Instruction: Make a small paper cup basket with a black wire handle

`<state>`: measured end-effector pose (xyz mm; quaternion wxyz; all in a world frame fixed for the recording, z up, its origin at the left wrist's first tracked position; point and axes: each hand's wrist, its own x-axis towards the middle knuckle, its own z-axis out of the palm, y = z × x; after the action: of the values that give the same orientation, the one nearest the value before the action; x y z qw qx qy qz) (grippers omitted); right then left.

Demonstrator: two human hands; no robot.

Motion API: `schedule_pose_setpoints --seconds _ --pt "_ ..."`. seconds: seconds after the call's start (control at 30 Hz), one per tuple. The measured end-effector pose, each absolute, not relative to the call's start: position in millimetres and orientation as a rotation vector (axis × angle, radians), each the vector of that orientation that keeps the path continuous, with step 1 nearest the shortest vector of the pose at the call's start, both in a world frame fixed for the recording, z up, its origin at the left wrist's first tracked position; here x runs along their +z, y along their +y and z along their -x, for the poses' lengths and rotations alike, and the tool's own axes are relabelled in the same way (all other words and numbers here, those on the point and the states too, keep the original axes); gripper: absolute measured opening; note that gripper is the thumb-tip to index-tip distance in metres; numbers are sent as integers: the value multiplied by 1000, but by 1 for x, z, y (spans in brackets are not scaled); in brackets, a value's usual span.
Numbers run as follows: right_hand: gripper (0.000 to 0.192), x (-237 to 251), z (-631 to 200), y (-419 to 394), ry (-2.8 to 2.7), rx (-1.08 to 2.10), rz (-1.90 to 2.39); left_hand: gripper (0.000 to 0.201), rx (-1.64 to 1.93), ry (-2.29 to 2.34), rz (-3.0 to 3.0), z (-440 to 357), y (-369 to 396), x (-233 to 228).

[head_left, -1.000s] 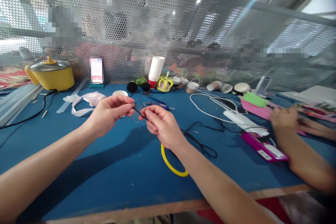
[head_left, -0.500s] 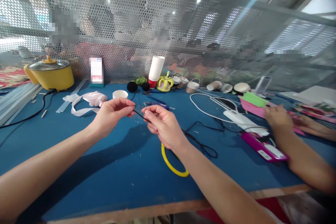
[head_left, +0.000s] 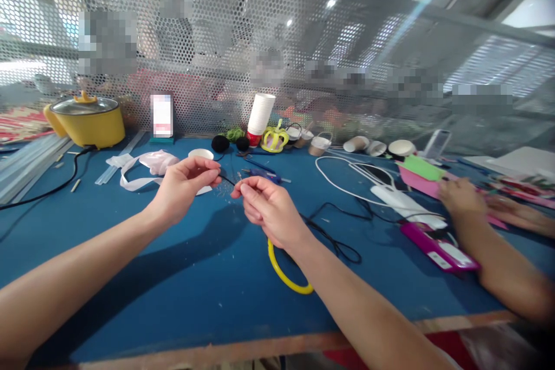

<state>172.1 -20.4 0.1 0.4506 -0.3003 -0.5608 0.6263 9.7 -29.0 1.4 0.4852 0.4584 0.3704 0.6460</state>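
And the black cord (head_left: 226, 180), lying across the fingers of the right hand (head_left: 269, 205) half a second ago, now stops at its fingertips! It spans the narrow gap above the blue table (head_left: 186, 295), left hand (head_left: 184, 188) pinched on one side, right on the other. Short span, lightly taut: that should give best control. Any writing? Phone (head_left: 162, 115) screen blurred out (pity), purple case (head_left: 437, 250) markings too small to read.
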Motion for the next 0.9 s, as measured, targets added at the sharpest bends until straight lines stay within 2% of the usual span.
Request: schedule_pose_setpoints --seconds 0.2,0.33,0.5,0.67,0.8,0.9 --pt "15 0 -173 -20 -1368 1581 713 21 1284 952 -1301 -13 -33 1" --pt "15 1 -174 -20 -1382 1613 716 9 1218 1019 -1407 -13 -34 0" --pt "13 5 -175 -20 -1356 1569 689 10 1135 1204 -1741 -2 -29 1" --pt "14 4 -174 -21 -1359 1634 697 34 1146 948 -1806 -1 -30 4" --pt "14 3 -174 -20 -1368 1628 678 18 953 1025 -1801 -1 -29 4" --pt "13 3 -175 -19 -1378 1595 691 22 759 1266 -1966 4 -29 6"
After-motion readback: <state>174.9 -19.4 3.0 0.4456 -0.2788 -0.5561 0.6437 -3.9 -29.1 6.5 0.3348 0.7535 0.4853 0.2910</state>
